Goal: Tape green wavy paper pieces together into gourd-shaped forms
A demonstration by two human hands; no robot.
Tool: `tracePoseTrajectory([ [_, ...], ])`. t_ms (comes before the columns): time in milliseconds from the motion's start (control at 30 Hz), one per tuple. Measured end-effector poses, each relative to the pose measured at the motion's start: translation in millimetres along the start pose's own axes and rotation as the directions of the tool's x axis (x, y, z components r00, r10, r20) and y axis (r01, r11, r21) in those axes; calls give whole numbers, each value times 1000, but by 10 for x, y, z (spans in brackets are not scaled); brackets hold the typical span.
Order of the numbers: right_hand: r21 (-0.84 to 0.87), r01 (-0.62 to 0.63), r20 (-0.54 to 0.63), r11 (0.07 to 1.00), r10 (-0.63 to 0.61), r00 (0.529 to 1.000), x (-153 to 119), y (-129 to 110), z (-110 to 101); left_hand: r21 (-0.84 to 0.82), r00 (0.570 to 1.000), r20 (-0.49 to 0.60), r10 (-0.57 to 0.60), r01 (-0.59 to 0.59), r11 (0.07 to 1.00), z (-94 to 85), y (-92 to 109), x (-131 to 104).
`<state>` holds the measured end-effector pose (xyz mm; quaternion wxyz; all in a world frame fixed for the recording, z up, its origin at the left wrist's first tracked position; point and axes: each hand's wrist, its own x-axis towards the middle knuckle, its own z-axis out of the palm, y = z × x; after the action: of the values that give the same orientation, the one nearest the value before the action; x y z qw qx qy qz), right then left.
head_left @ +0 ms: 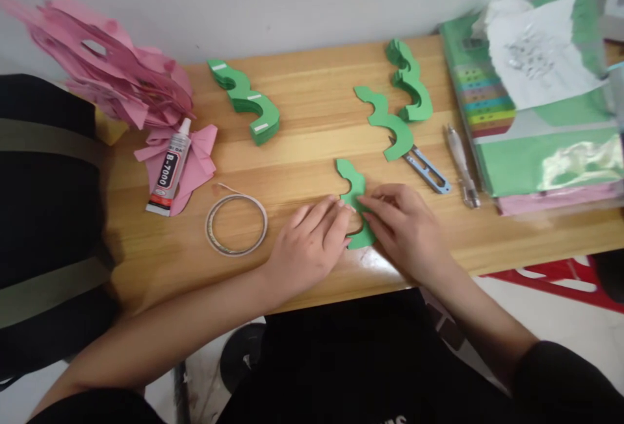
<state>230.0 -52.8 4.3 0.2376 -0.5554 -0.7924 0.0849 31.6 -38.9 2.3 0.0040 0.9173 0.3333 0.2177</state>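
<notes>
A green wavy paper cutout (351,183) lies near the table's front edge, between my two hands. The fingers of my left hand (309,238) press on its left side, with the thumb at its lower edge. From the right, my right hand (409,225) pinches the same cutout near its middle, thumb and forefinger close together. My fingers cover part of the cutout. Behind it lies another green cutout (394,128), overlapping a pair of blue thread snips (429,170). A roll of narrow tape (209,229) rests left of my left hand, its loose end sticking up.
At the back stand a stack of green cutouts with white strips (238,89) and a second green stack (414,79). Left are pink paper pieces (127,73) and a glue tube (168,170). A pen (461,160) lies beside green paper packs (526,157). A dark bag (43,216) borders the left.
</notes>
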Motion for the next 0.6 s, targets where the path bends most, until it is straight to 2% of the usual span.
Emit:
tracePoseTrajectory([
  [100,-228,167,18,959,-168,986,-125,-31,-9,13,1000,14,2,-3,1000,-7,10,-5],
  [233,-329,271,68,905,-263,962,-293,-25,-74,30,1000,17,11,-12,999,-5,28,-7],
  [367,-251,375,108,892,-360,927,-404,-6,-170,21,1000,6,1,-1,1000,-5,38,-11],
  [433,-172,408,88,897,-399,913,-413,-1,-205,9,1000,11,-1,1,1000,-15,35,-6],
  [600,-70,313,30,947,-311,950,-223,66,-202,-10,999,32,-4,4,1000,-61,28,56],
])
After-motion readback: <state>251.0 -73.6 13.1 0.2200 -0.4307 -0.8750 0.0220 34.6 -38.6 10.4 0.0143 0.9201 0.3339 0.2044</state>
